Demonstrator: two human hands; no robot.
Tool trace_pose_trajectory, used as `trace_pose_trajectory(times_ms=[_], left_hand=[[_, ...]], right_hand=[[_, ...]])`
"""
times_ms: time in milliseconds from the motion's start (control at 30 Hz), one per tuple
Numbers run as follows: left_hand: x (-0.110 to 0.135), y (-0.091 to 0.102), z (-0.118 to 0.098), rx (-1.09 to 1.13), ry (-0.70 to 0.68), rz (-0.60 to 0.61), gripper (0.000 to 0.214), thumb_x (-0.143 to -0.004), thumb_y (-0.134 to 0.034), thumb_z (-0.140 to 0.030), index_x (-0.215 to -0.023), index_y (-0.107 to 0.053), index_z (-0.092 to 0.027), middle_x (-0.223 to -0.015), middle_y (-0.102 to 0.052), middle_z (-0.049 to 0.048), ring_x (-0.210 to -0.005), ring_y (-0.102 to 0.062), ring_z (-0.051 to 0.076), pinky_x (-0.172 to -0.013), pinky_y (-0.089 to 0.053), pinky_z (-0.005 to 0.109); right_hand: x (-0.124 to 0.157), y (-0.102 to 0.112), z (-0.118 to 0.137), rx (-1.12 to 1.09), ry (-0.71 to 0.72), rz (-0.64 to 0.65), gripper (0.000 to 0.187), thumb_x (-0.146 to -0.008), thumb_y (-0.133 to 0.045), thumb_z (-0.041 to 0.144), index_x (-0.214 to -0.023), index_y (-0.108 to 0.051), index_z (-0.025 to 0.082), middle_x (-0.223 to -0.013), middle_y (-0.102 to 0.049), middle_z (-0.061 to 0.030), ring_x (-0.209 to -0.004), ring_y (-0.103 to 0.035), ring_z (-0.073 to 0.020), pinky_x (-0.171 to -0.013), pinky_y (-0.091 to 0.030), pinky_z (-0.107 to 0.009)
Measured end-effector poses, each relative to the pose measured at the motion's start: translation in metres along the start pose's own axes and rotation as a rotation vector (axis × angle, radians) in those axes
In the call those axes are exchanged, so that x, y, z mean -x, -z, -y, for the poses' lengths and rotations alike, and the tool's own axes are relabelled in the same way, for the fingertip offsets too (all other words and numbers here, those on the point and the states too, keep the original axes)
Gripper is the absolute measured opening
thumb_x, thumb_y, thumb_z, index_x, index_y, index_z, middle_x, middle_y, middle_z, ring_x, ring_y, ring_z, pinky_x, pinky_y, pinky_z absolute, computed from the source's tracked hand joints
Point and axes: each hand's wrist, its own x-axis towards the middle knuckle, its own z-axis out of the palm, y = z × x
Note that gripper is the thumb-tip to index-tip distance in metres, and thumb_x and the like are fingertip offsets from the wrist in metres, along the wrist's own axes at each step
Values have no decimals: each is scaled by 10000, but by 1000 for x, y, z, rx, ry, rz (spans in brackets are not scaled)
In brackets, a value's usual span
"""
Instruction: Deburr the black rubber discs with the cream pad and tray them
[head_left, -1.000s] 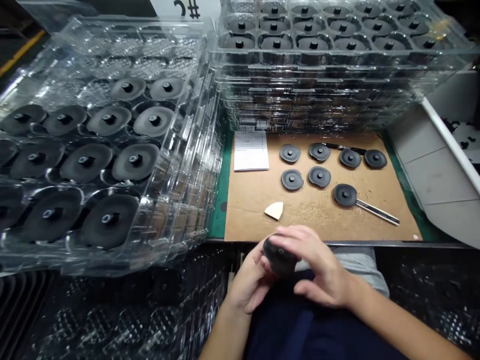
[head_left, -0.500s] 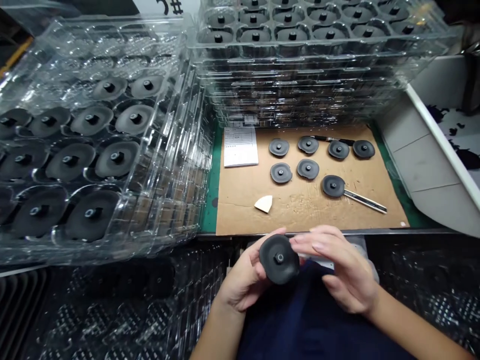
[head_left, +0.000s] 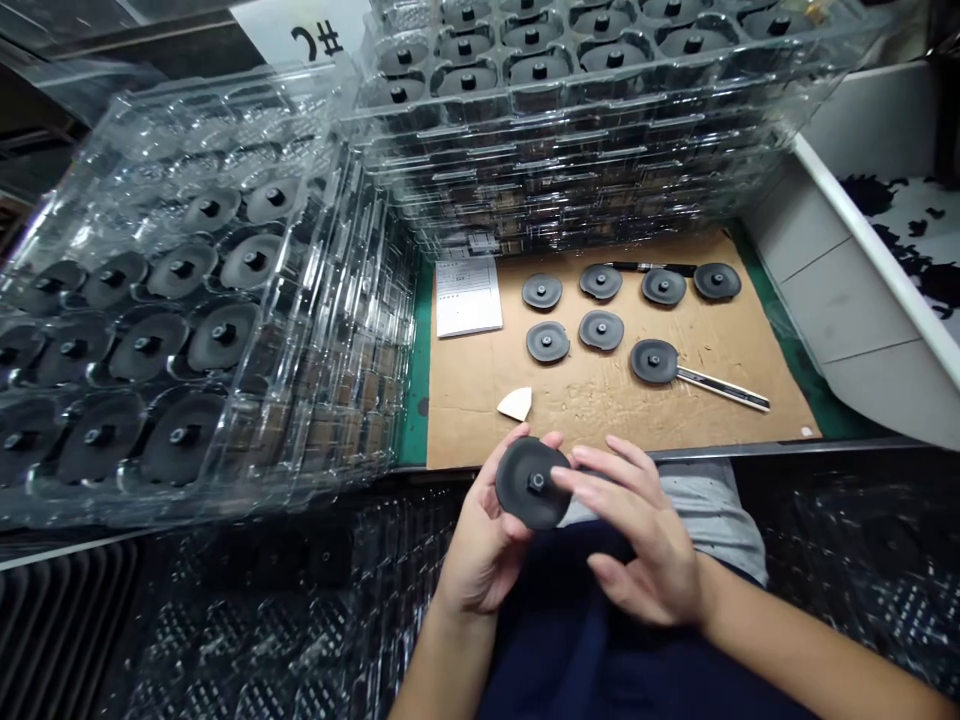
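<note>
My left hand (head_left: pixel 484 545) grips a black rounded disc with a small central stem (head_left: pixel 529 490) just in front of the table edge, its stem side facing up. My right hand (head_left: pixel 645 535) is open beside it, fingers stretched out, and its fingertips reach over the disc's right side near the stem. On the cardboard sheet (head_left: pixel 472 420) lie several similar black discs (head_left: pixel 601 330). One disc (head_left: pixel 654 361) rests against a slim knife-like tool (head_left: pixel 724 388). A white wedge-shaped pad (head_left: pixel 516 404) lies nearest the held disc.
Stacked clear plastic trays (head_left: pixel 315 400) with discs rise on the left, and another tall tray stack (head_left: pixel 600 180) stands at the back. A printed paper pad (head_left: pixel 469 297) and a dark pen-like tool (head_left: pixel 630 266) lie on the cardboard. A pale bin wall (head_left: pixel 840 300) borders the right.
Both hands have moved up and left in the picture with the disc. My right fingers now reach over the disc's face, where before they were at its edge. The view has shifted slightly.
</note>
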Motion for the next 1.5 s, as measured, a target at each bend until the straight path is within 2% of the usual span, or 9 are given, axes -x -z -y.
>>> trace_pose_trajectory(times_ms=[200,400,600,733,967,1067,1200,1367,1500], left_hand=[[-1,-3,0,-8,-28,-16,683,-616,-797,-312,-1239,-525,-258,-1299,-562,90,-1140,-563,277,-986,-435,368],[0,5,-1,43,-87,-169,714,-605,-791,-355,-1242,-469,-324,-1253,-587,90,-1114,-581,300,-897,-497,370],[2,21,-4,93,-151,-316,690,-647,-762,-371,-1258,-455,-276,-1307,-540,126,-1171,-538,298,-994,-423,407],[3,28,-11,144,-178,-364,637,-681,-735,-383,-1249,-469,-274,-1304,-544,112,-1181,-529,298,-1032,-381,440],[-2,32,-18,183,-166,-339,581,-752,-680,-340,-1279,-455,-243,-1279,-561,122,-1170,-539,293,-1018,-406,411],[-5,27,-15,154,-148,-297,509,-759,-674,-330,-1232,-521,-220,-1262,-576,99,-1162,-546,267,-1003,-428,376],[-6,18,-10,65,-89,-245,466,-779,-670,-241,-1226,-542,-231,-1200,-619,76,-1147,-555,227,-962,-460,308],[-4,4,-7,36,-98,-245,470,-710,-734,-247,-1158,-592,-256,-1156,-640,36,-1094,-590,231,-903,-500,282],[-3,-11,-7,-7,-81,-222,442,-677,-764,-246,-1099,-632,-241,-1072,-680,37,-1047,-616,215,-914,-491,282]], right_hand=[[1,-9,-2,51,49,120,438,-852,-506,227,-1280,-428,176,-1257,-587,-68,-1289,-382,-278,-1085,-164,-573],[4,-8,-41,16,-461,-176,288,-892,-426,136,-1145,-524,233,-1019,-621,-59,-939,-592,-182,-848,-480,-374],[-39,-59,-82,108,-520,174,329,-869,-518,290,-1181,-539,186,-1248,-473,-151,-966,-587,-248,-788,-507,-395],[-37,-82,-80,64,-428,284,250,-884,-444,171,-1104,-564,163,-1073,-567,-118,-939,-578,-210,-802,-493,-352],[-30,-43,-62,27,-445,358,250,-901,-461,196,-1115,-590,199,-836,-621,-45,-772,-580,-161,-697,-482,-290],[-55,-27,-38,-61,-491,235,249,-908,-475,234,-1133,-580,215,-897,-627,-32,-786,-582,-138,-691,-473,-256],[-80,-25,-1,-137,-300,86,251,-884,-478,159,-1117,-568,156,-952,-632,-59,-867,-564,-162,-788,-449,-303],[-81,-14,12,-170,-259,276,207,-878,-455,116,-1033,-586,156,-850,-633,-35,-744,-559,-129,-691,-458,-259],[-77,-1,15,-52,-182,80,235,-885,-444,130,-1087,-563,129,-910,-638,-76,-819,-567,-169,-765,-467,-315]])
